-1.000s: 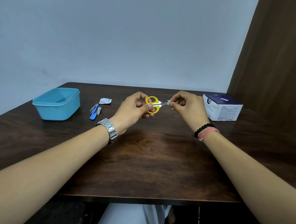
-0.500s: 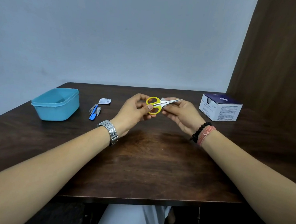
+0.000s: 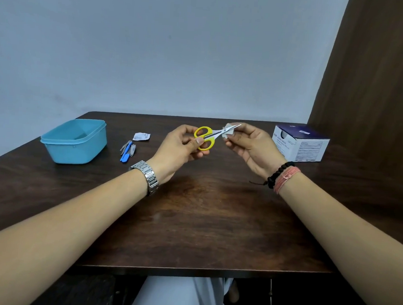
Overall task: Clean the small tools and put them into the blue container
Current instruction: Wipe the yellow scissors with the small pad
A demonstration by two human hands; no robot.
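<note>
My left hand [image 3: 180, 148] grips small scissors [image 3: 206, 136] by their yellow handles, above the middle of the dark wooden table [image 3: 191, 222]. The closed blades point right and slightly up. My right hand [image 3: 250, 147] pinches a small white wipe [image 3: 228, 133] around the blades, with the tip sticking out past it. The open blue container [image 3: 75, 142] stands at the table's left. Between it and my left hand lie a blue-handled tool [image 3: 125, 156] and small metal tools [image 3: 129, 147].
A torn white wrapper [image 3: 141, 136] lies behind the small tools. A white and dark blue box [image 3: 300, 144] stands at the right rear of the table. A brown panel [image 3: 376, 92] rises on the right, a pale wall behind.
My right hand slid from the blade tip back along the blades and turned palm up, with the wipe folded around them. The scissors' tip now shows beyond the wipe.
</note>
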